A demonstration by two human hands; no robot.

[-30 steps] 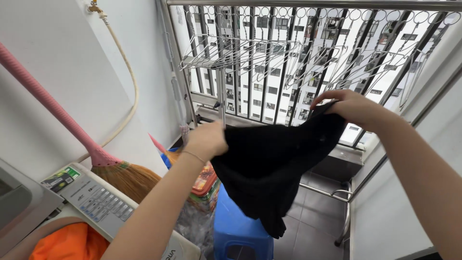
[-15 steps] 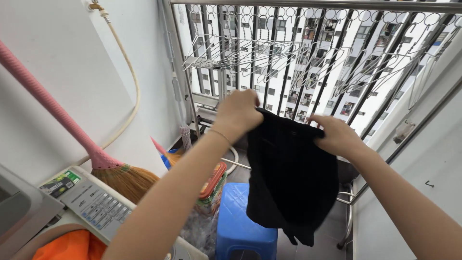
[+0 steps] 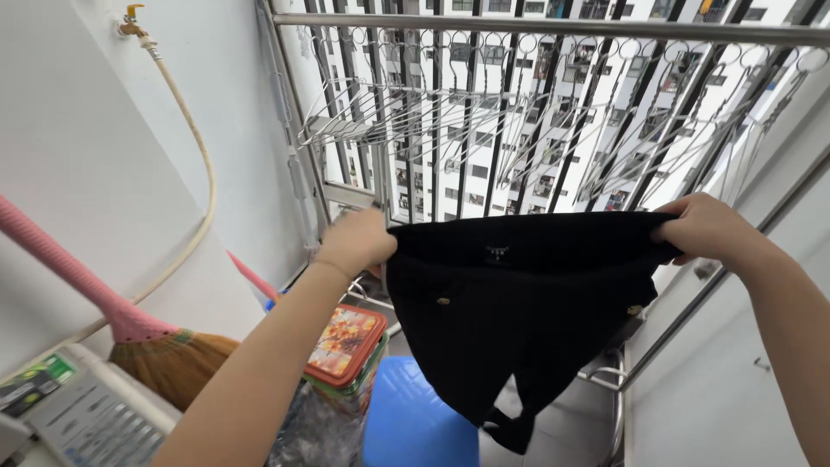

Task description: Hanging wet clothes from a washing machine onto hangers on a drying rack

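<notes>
At mid-frame, my left hand (image 3: 359,240) and right hand (image 3: 705,227) each clench a top corner of a black garment (image 3: 519,311), stretching it flat. It hangs before the metal railing (image 3: 553,26), above a blue stool (image 3: 419,415).

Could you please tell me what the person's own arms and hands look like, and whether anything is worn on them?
Both forearms are bare, with no sleeves in view and no gloves. The left hand has a thin bracelet round its wrist. The right hand shows no ring, watch or band that I can make out.
</notes>
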